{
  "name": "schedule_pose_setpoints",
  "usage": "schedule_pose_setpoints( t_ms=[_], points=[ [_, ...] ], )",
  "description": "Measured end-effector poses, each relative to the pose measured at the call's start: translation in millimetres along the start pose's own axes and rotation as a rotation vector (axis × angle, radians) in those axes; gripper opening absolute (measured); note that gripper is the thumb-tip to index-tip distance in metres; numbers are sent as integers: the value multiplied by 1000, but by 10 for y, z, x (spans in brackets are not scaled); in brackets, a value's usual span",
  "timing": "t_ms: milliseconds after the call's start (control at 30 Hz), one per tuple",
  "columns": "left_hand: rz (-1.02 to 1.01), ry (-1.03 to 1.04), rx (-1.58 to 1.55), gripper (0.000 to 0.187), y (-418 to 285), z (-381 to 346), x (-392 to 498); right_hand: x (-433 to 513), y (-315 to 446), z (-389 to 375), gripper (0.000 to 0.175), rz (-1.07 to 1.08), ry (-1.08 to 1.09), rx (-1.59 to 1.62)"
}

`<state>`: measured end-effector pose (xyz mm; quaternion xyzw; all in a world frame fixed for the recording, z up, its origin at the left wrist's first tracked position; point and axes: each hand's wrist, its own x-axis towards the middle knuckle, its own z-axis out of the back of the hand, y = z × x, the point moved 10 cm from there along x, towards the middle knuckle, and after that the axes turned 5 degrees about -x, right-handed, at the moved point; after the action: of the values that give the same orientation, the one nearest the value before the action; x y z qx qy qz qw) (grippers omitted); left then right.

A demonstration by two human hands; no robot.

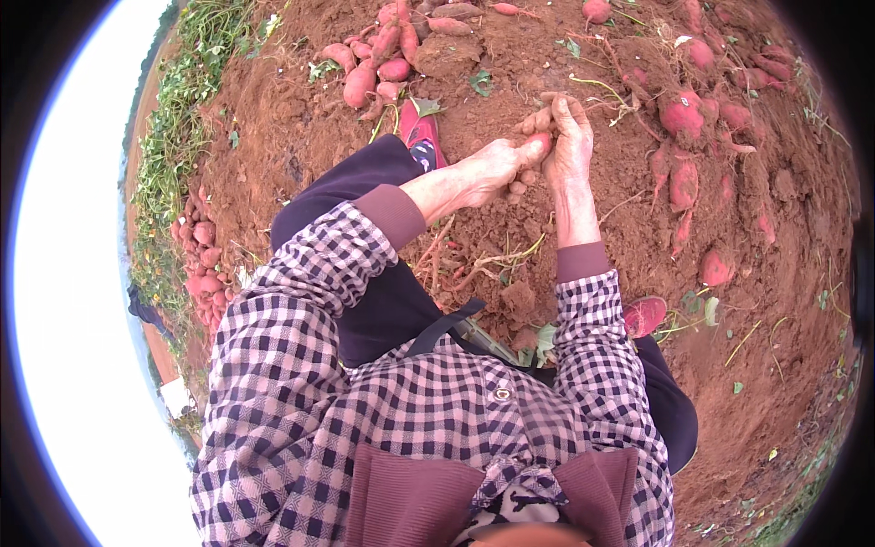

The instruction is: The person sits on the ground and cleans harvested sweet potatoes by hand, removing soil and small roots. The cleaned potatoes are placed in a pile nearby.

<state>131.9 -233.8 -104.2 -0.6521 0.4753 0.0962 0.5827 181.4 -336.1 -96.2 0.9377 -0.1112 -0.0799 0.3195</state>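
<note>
A small red sweet potato [542, 141] is between my two hands above the soil, mostly hidden by fingers. My left hand [502, 167] grips it from the left, its thumb lying along the root. Around the far and right side, my right hand [569, 140] is cupped against it with fingers curled. Soil coats the fingers of both hands. Below them, pale cut vine stems [489, 263] and clods lie on the ground between my legs. A pile of sweet potatoes [372, 68] lies beyond my left shoe [420, 130].
Unearthed sweet potatoes [683, 116], some still on roots, line the soil at right. One loose sweet potato [716, 268] lies near my right shoe [644, 316]. Another heap [205, 253] sits at far left beside green vines [181, 130]. Dark clothing [147, 311] shows at the left edge.
</note>
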Motion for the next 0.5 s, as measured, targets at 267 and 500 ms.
schedule_pose_setpoints(
  t_ms=[267,500],
  points=[
    [318,53,145,39,362,67,-64,126,70,968,19,18,-402,111],
    [-517,-105,-359,51,-1161,690,-267,-213,1118,2571,24,194,-1004,-1188]
  ],
)
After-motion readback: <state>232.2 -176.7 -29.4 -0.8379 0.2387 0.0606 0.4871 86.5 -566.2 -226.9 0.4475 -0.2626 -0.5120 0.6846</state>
